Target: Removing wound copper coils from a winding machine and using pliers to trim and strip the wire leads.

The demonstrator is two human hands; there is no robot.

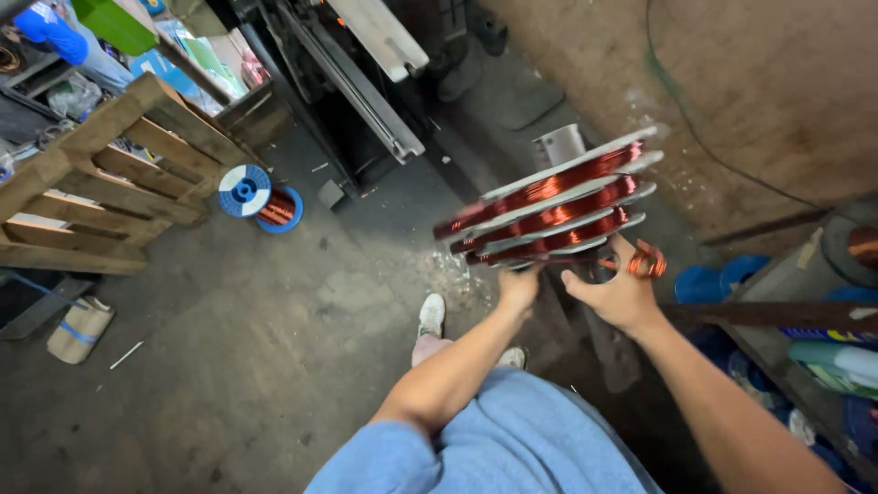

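Copper-wound former [553, 203], a stack of white plates, tilts up to the right. Left hand [518, 286] grips its underside; right hand [617, 293] pinches a small wire coil [647, 261]. Grey concrete floor [274, 338], wooden pallet [119, 174], blue spool [245, 190].

head-worn camera, looking steeply down, close over both forearms, workshop floor [229, 366] beyond

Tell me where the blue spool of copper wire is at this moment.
In the head view, the blue spool of copper wire lies on the concrete floor at the left, beside the wooden pallet, far from both hands.
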